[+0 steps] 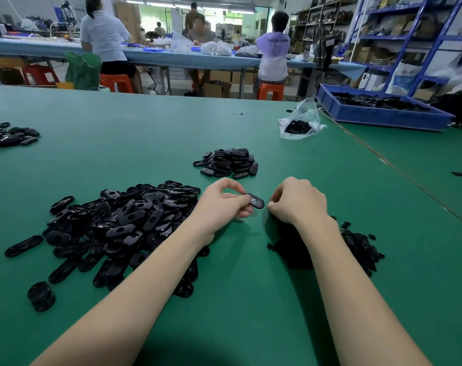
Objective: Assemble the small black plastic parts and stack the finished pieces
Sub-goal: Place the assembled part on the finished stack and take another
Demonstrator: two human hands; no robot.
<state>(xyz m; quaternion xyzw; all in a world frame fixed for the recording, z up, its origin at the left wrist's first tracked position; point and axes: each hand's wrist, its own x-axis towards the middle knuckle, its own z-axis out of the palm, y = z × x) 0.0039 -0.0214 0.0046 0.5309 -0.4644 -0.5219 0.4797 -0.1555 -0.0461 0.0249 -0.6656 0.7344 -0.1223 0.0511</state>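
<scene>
Head view: left hand [222, 204] fingers pinch an oval black shell [255, 201] above the green surface [145, 133], right hand [295, 202] curled, contents unseen; fitting step, next seat an insert, then add to stack [228, 163] at 12 o'clock.

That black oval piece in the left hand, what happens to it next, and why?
Probably the right hand brings a small part to the black oval piece and presses it in: the left hand holds the piece out toward it, above the green table.
</scene>
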